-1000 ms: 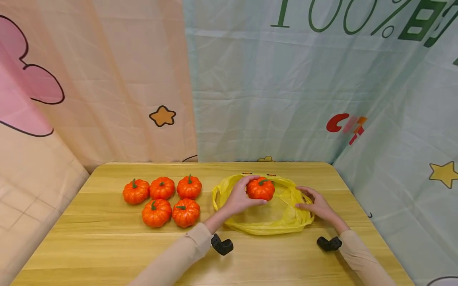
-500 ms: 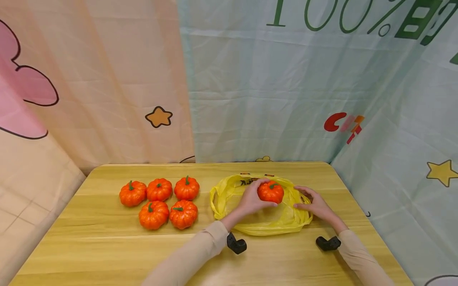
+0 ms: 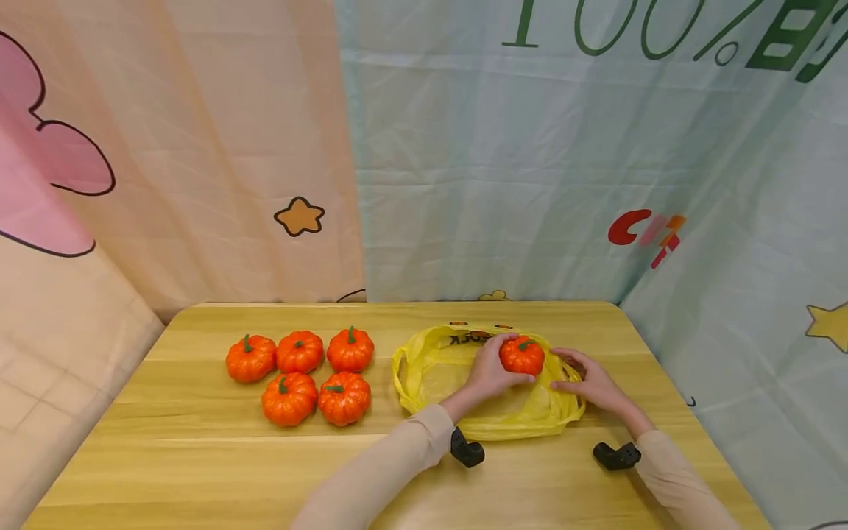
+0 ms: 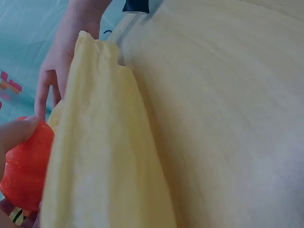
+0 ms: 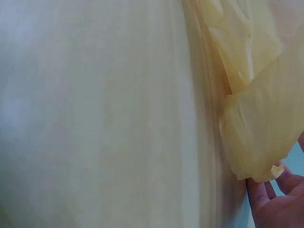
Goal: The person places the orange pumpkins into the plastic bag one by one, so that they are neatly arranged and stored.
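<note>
My left hand grips a small orange pumpkin with a green stem, over the mouth of a yellow plastic bag. In the left wrist view the thumb lies across the top of that pumpkin, beside the bag's tall side. My right hand holds the right rim of the bag, thumb toward the inside and fingers at the far side. Seen from the right wrist, its fingers are at the bag's crumpled edge, and part of the hand is out of frame.
Several more orange pumpkins stand in two rows on the wooden table, left of the bag. Printed cloth curtains hang behind the table and along both sides. A black wrist camera sits at the left cuff.
My left hand has carried the pumpkin rightward over the bag, toward the right hand, uncovering dark print on the bag's inside. The right hand stays at the rim.
</note>
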`<act>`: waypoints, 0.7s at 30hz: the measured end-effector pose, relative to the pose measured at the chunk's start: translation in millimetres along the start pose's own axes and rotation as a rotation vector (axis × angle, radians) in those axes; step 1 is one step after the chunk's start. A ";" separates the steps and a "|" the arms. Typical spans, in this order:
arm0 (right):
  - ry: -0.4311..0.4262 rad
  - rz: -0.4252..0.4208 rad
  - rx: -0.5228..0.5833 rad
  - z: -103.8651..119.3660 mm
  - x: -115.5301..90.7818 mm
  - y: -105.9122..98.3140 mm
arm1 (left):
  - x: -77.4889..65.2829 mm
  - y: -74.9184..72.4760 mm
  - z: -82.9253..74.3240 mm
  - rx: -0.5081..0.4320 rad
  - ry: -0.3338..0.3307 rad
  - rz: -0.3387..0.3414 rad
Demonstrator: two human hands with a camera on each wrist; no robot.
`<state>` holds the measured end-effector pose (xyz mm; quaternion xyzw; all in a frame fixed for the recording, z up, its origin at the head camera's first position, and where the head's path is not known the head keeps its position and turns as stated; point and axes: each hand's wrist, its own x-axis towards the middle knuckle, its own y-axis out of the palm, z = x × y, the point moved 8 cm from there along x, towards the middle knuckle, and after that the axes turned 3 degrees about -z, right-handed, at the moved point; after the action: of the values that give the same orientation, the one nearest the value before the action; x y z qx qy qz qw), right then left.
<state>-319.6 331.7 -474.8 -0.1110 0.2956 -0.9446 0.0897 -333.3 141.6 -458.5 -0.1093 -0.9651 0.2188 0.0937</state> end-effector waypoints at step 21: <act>-0.038 0.020 0.050 2.6 -0.4 2.1 | 2.4 16.0 11.1 0.007 0.015 -0.085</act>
<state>-318.3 328.7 -474.0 -0.1237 0.2714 -0.9484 0.1075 -335.4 151.8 -475.0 -0.0696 -0.9674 0.2170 0.1106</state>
